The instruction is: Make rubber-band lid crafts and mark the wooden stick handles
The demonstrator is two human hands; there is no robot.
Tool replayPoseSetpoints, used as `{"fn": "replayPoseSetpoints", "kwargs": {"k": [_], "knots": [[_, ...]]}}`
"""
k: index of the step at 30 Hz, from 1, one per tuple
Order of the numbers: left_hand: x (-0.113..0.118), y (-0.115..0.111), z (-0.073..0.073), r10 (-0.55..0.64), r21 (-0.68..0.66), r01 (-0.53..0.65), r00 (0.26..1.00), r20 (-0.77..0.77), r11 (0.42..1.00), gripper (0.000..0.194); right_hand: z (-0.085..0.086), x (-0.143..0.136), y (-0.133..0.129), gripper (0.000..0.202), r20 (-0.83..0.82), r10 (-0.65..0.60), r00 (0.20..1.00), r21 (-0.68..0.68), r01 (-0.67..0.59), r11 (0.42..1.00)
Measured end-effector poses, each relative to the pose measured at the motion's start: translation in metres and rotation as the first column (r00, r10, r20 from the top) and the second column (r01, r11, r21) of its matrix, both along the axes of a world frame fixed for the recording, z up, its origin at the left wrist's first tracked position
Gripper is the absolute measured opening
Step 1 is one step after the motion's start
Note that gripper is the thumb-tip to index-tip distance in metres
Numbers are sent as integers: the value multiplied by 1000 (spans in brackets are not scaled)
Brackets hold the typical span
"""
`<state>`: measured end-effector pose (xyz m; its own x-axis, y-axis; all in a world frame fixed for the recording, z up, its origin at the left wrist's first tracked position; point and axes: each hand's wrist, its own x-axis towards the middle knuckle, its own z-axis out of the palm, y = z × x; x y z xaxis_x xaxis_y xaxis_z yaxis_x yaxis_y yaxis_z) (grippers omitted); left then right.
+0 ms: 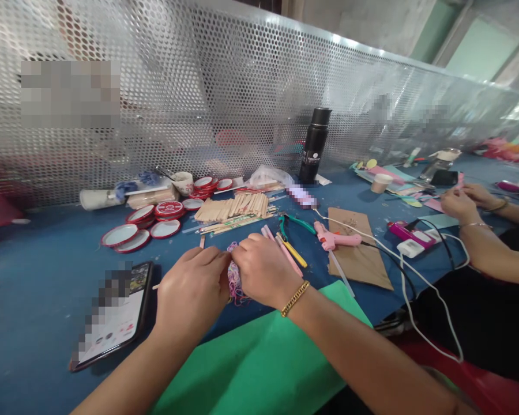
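From here I'm seeing both hands, left (194, 288) and right (263, 268), pinching the multicolored yarn (236, 279); beyond that yarn, wooden sticks (233, 207) are lying piled.

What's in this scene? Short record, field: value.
left hand: at multicoloured yarn, fingertips hidden
right hand: at same yarn, fingertips hidden
right wrist: gold bracelet
near left forearm: phone, screen lit
beyond hands: red-rimmed lids, wooden sticks
right of hands: pink glue gun, partly over cardboard
under forearms: green sheet
back: black bottle upright by perforated screen
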<state>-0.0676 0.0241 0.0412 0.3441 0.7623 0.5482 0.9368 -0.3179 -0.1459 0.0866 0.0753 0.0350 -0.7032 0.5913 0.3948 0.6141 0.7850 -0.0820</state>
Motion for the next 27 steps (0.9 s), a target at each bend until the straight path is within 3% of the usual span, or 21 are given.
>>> {"fn": "replayPoseSetpoints", "kwargs": {"k": [4,7,10,12,14,16,18,23,27], "knots": [[3,1,2,20,-10,-20,1000,-12,1000,25,1,-2,-1,15,10,7,1000,-4,-7,1000],[-3,7,4,-32,-97,37,998,48,995,25,1,3,4,16,-18,31,999,-38,-31,999],[-15,16,8,-156,-214,217,951,268,952,29,1,13,15,22,-218,89,972,-270,-148,952],[-25,22,12,-205,-222,344,854,479,912,29,1,19,23,28,-519,35,854,-444,-304,843],[-33,26,15,-219,-70,304,810,544,950,26,1,21,29,30,-773,-115,624,-476,-450,755],[-39,28,16,-221,59,222,838,499,973,18,-1,20,34,26,-874,-242,422,-444,-490,750],[-43,31,14,-213,94,191,852,479,977,17,-4,17,36,21,-884,-322,339,-456,-469,756],[-39,46,4,-169,14,183,870,463,983,23,-9,13,36,26,-851,-418,318,-520,-404,753],[-29,53,4,-12,-95,59,903,431,994,45,-13,11,34,13,-801,-417,429,-569,-327,755]]}}
